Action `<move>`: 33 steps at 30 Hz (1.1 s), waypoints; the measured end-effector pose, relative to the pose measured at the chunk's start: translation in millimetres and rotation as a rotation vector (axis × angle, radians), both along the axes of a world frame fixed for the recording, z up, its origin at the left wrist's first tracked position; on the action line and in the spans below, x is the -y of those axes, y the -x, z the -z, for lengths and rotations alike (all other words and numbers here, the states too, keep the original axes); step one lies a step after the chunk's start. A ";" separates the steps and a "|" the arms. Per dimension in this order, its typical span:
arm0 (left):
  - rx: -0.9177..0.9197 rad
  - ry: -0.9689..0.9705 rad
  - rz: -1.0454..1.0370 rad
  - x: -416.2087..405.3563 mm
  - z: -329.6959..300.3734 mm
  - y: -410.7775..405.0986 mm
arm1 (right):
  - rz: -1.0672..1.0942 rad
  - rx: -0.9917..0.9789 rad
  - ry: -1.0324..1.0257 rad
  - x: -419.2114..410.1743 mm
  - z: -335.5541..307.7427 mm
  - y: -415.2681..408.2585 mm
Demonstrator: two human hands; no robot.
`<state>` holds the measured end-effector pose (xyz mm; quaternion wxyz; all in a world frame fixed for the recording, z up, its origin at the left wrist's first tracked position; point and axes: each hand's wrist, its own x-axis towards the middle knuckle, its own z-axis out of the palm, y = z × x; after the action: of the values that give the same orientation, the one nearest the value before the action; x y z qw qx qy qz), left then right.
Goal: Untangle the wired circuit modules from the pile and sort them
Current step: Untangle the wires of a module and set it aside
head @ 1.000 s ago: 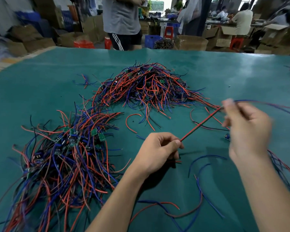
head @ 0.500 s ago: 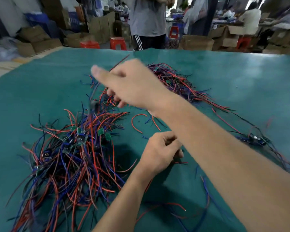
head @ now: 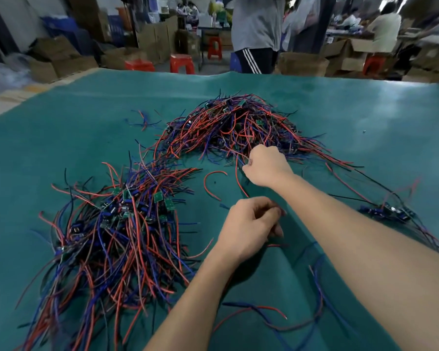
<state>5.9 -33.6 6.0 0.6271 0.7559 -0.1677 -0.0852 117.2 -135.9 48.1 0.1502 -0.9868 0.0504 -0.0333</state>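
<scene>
Smooth teal mat [head: 61,138], wiry red-blue pile [head: 233,127] (right hand [head: 266,168] at edge)

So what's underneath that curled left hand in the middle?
Under the left hand lies the green table mat; a red wire end pokes out. Anything in its palm is hidden.

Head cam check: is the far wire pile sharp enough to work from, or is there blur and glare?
Head view: the far pile and near pile are fairly sharp; the background and the modules at right are smeared; soft glare on the mat; wide-angle bowing at the edges; the right hand is clear.
</scene>
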 end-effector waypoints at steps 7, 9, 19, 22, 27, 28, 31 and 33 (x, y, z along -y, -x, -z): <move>-0.032 0.063 -0.056 1.6 2.4 -1.7 | -0.021 -0.053 -0.135 33.3 -14.2 18.8; -0.049 0.098 -0.100 2.4 2.6 -2.3 | -0.036 -0.025 -0.162 44.8 -18.8 36.5; -0.105 0.208 -0.222 3.0 0.1 -3.5 | -0.336 -0.217 -0.871 47.8 -17.8 140.8; -0.001 0.034 -0.266 0.4 2.4 -3.0 | -0.423 -0.266 -0.811 41.0 -4.6 146.4; -0.022 0.069 -0.242 -1.4 0.7 -2.4 | -0.337 -0.131 -0.816 46.3 8.7 140.9; -0.047 0.109 -0.221 -1.0 0.2 -1.9 | -0.240 -0.034 -0.788 51.1 11.5 137.9; -0.093 0.182 -0.132 0.0 -0.7 0.6 | 0.037 0.146 -0.809 62.1 17.5 130.4; -0.087 0.176 -0.058 0.4 -1.7 2.8 | 0.094 0.106 -1.002 60.4 19.1 128.6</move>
<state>3.1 -33.9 7.7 0.7001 0.6979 -0.1251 -0.0845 -11.4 -196.3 29.0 0.6060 -0.7871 0.0967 -0.0620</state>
